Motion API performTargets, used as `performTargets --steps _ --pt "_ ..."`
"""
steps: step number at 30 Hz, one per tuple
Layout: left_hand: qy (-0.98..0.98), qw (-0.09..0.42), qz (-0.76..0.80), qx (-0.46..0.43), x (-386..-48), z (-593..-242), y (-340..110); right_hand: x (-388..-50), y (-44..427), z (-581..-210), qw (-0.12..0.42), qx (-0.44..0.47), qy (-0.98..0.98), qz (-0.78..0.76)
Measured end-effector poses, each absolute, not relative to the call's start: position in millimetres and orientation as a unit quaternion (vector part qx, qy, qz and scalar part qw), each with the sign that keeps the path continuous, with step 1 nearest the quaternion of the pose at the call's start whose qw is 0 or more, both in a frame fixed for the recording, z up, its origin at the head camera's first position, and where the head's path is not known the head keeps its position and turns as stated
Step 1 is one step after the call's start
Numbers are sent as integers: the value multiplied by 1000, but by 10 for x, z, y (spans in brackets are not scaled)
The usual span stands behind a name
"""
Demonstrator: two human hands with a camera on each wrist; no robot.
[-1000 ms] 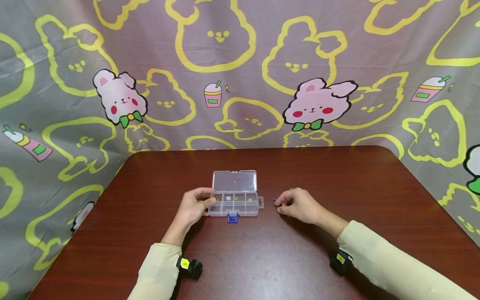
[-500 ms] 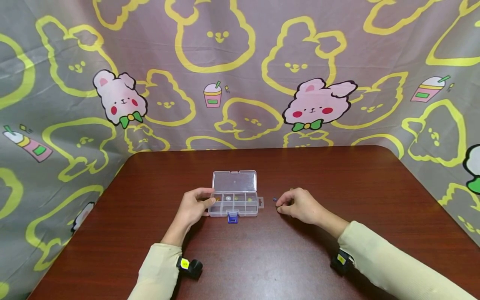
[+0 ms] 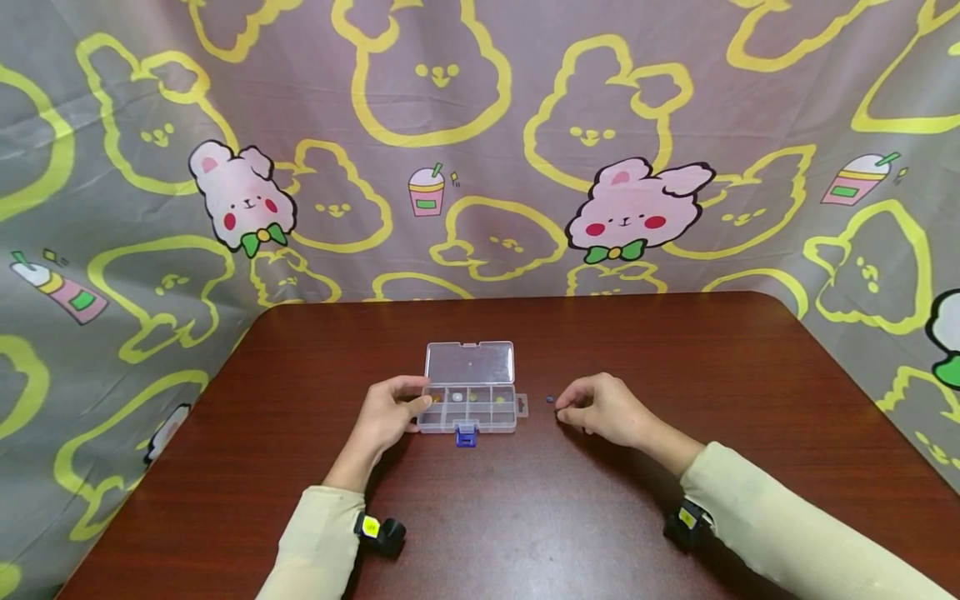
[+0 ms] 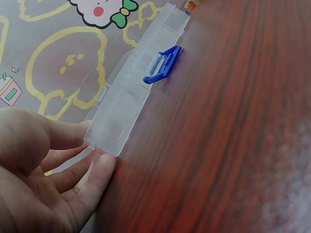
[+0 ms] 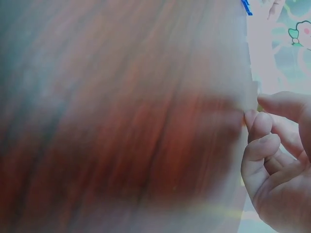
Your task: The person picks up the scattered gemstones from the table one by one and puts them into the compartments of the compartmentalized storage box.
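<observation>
A clear plastic compartment box [image 3: 478, 421] lies on the table with its lid [image 3: 470, 363] raised at the back and its blue latch [image 3: 466, 437] hanging in front. My left hand [image 3: 388, 412] grips the box's left end between thumb and fingers. Small pieces lie in the back row: an orange one [image 3: 437, 399], a white one [image 3: 457, 397] and yellowish ones [image 3: 500, 401]. To the right of the box, my right hand [image 3: 603, 410] pinches a tiny dark piece [image 3: 557, 412] at its fingertips, mostly hidden. A small blue piece [image 3: 550, 399] lies just beyond these fingertips.
The brown wooden table [image 3: 480, 533] reaches back to a grey curtain [image 3: 495, 167] printed with yellow outlines and rabbits. A hanging tab [image 3: 522, 406] sticks out from the box's right end. Black wrist cameras [image 3: 390, 537] sit at both cuffs.
My right hand has shifted slightly to the right, so the blue piece on the table shows more fully. The left hand and the box stay where they were.
</observation>
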State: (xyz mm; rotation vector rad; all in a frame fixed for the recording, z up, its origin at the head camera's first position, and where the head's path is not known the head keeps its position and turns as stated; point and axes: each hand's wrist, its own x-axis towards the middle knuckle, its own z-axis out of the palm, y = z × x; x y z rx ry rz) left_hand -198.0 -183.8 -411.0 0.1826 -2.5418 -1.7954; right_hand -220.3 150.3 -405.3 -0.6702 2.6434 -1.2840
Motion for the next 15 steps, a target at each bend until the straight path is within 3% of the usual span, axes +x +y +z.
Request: performTargets --steps 15 --pt "-812 15 -581 61 -1977 -4113 -1840 -2210 1397 -3972 69 -231 861 -448"
